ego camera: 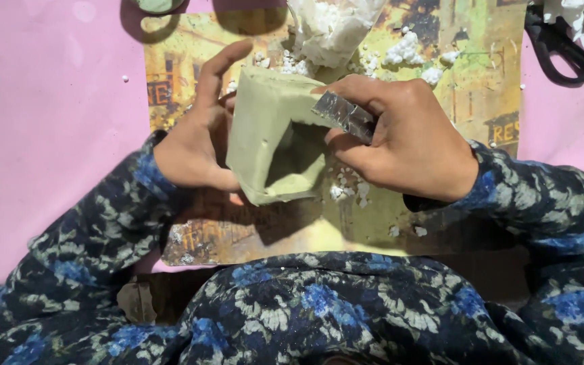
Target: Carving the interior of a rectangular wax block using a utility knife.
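Green block (265,128) held above printed mat (481,88), hollow cut into face toward camera. Left hand (194,145) cupped against block's left side, forefinger raised beyond its upper edge. Right hand (407,145) at block's right, grip pinched on foil-wrapped blade (346,116), blade tip resting on upper rim of hollow. White crumbs (349,189) scattered on mat below block. Clear bag of white granules (332,30) just beyond block's top. Black scissors (562,47) well right of block, on pink counter (49,135). Floral blue sleeves on both arms
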